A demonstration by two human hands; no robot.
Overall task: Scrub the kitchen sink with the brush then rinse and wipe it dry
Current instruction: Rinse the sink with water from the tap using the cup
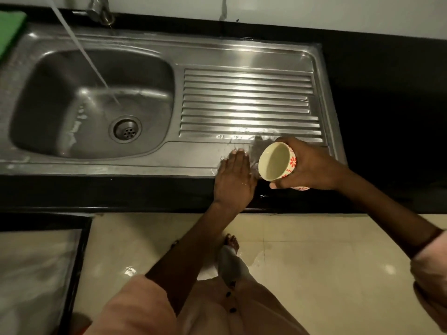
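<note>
Clothing: pale pink sleeve [135, 308] on the left arm, lowest in view and closest to the lens.
Floor: cream tiles [314, 257], wet patch near a bare foot [232, 243].
Left hand [233, 182]: fingers straight and together, palm down, flat on the front rim of the sink, just left of the cup.
Right hand [312, 165]: grip closed round a small cup [277, 162], thumb under, fingers over the top.
Cup: cream inside, white outside with red flower print; tipped on its side, mouth facing left toward the left hand, over the near right corner of the drainboard.
Sink [169, 155]: stainless steel, set in a black bench [377, 97]; basin at left, ribbed drainboard [246, 105] at right, water film and splashes by the hands.
Tap [99, 10]: at back left, running; stream [89, 61] falls slantwise into the basin above the drain [127, 128].
Green item [11, 30]: at far left edge on the bench; identity unclear.
Brush: cannot be located in this view.
</note>
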